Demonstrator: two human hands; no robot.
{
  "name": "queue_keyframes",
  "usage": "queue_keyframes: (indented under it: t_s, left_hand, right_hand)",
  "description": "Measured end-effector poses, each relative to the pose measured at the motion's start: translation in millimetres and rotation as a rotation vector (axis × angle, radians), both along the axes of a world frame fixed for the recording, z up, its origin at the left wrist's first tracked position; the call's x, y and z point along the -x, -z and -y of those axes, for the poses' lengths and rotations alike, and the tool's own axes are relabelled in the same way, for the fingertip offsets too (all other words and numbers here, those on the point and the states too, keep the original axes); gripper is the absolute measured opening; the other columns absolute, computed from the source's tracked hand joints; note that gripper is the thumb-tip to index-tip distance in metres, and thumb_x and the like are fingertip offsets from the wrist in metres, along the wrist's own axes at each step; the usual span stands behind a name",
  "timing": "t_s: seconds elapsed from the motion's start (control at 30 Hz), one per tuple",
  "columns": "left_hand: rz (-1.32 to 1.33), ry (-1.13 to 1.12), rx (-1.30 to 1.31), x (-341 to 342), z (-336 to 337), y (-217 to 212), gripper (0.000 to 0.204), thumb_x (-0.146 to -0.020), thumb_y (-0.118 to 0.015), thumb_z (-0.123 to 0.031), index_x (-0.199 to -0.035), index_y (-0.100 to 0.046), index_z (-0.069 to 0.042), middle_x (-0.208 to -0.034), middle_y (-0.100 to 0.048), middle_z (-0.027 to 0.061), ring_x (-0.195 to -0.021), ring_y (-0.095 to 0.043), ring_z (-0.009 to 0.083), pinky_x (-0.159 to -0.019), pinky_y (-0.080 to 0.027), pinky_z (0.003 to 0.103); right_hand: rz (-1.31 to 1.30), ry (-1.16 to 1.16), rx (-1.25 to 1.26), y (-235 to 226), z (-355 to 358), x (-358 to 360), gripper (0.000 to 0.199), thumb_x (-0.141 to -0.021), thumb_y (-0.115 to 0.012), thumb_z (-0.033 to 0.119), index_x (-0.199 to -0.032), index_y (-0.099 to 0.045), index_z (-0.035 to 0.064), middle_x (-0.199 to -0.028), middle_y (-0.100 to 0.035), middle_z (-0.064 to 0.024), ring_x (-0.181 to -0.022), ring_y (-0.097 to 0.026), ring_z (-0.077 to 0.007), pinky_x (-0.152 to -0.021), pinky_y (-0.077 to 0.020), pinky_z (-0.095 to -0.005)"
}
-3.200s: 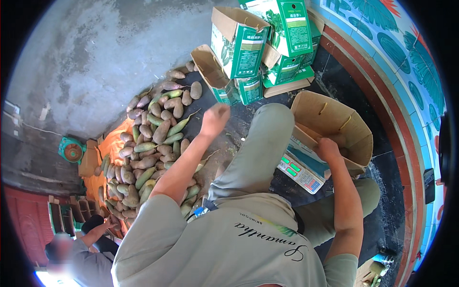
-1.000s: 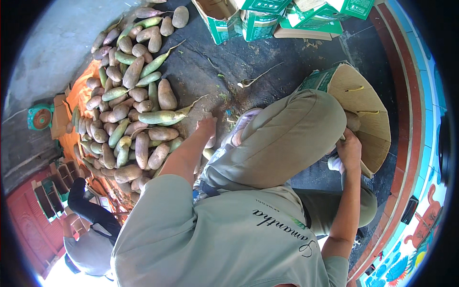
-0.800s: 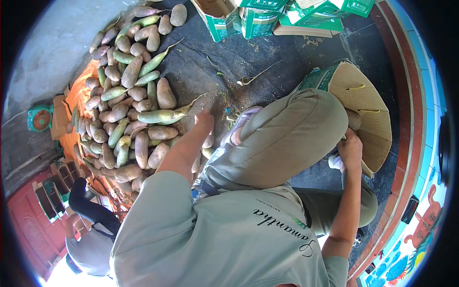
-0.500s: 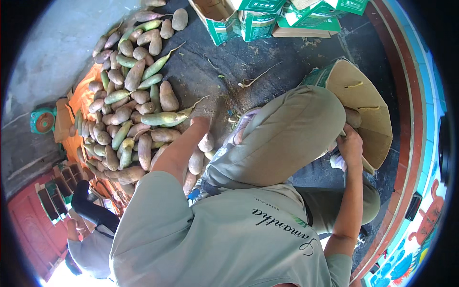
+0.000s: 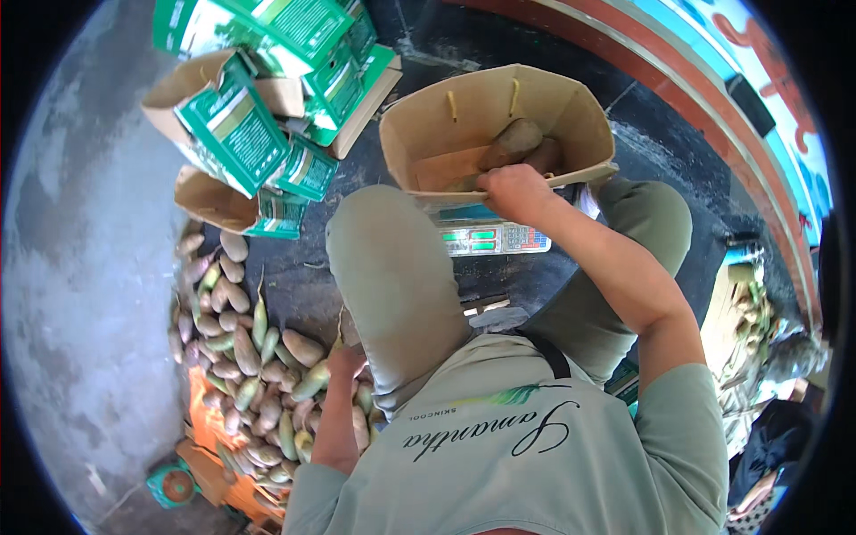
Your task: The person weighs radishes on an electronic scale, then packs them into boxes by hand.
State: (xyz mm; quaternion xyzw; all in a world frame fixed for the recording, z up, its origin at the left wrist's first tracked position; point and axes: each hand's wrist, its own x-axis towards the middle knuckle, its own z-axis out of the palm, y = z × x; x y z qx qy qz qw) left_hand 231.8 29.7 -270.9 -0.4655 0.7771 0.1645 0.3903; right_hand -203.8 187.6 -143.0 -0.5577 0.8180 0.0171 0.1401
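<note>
Open carton [image 5: 571,100]: plain tan inside, flared walls bowed by the lens, two yellow cord loops on the far wall. It stood toward the far edge of the dark floor [image 5: 285,270], short of the red-brown border [image 5: 655,67]. Brown roots [image 5: 512,145], stubby and dull-skinned, lay inside near its right corner. Right hand [image 5: 519,193] was at the carton's near rim, fingers curled; couldn't tell if clamped on rim or a root. Scale [image 5: 522,239] with lit green display showed just below that rim. Left hand [image 5: 348,359] was at the root pile [image 5: 263,383], beside the left knee; fingers hidden, grip couldn't be told. Pile hugged the floor's left edge, partly over an orange sheet [image 5: 201,399]: brown, green, purplish roots, some thin-tailed.
</note>
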Motion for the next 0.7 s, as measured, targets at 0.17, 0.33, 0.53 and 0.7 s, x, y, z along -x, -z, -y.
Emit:
queue_keyframes:
  t_s: [0.17,0.33,0.53,0.7]
  left_hand:
    - [-0.297,-0.251,0.513,7.9,50.7,-59.9,0.061,-0.065,-0.067,-0.054,-0.098,-0.059,-0.003,-0.092,-0.064,0.0205,-0.089,-0.061,0.0368,-0.075,-0.049,0.044]
    - [-0.713,-0.118,1.003,71.2,69.7,-191.4,0.054,-0.065,-0.073,-0.045,-0.095,-0.062,-0.001,-0.087,-0.063,0.0214,-0.079,-0.061,0.038,-0.068,-0.048,0.043]
    - [-1.171,0.021,0.962,173.0,50.8,-276.0,0.054,-0.066,-0.075,-0.033,-0.103,-0.058,0.003,-0.094,-0.061,0.0239,-0.085,-0.058,0.0401,-0.074,-0.046,0.041]
    - [-1.133,0.246,0.614,265.4,3.4,-282.3,0.051,-0.064,-0.075,-0.031,-0.101,-0.059,0.0,-0.089,-0.062,0.0228,-0.083,-0.06,0.0367,-0.073,-0.047,0.04]
  right_hand:
    - [-0.021,-0.043,0.049,12.4,0.7,-4.4,0.016,-0.077,-0.052,0.012,-0.086,-0.065,0.0074,-0.086,-0.066,-0.0122,-0.083,-0.065,-0.0262,-0.069,-0.0514,-0.0372]
    - [0.037,-0.068,0.017,-8.5,8.5,-12.3,0.017,-0.076,-0.054,0.012,-0.084,-0.068,0.0064,-0.088,-0.067,-0.0123,-0.084,-0.065,-0.027,-0.069,-0.0518,-0.0371]
    - [0.06,-0.087,0.063,-14.7,9.8,-12.3,0.018,-0.077,-0.054,0.012,-0.086,-0.068,0.0059,-0.089,-0.067,-0.0122,-0.083,-0.065,-0.027,-0.069,-0.0519,-0.037]
    - [0.061,-0.103,0.06,-14.5,5.0,-8.5,0.018,-0.077,-0.054,0.013,-0.085,-0.069,0.0068,-0.089,-0.067,-0.012,-0.083,-0.065,-0.0265,-0.068,-0.0519,-0.0371]
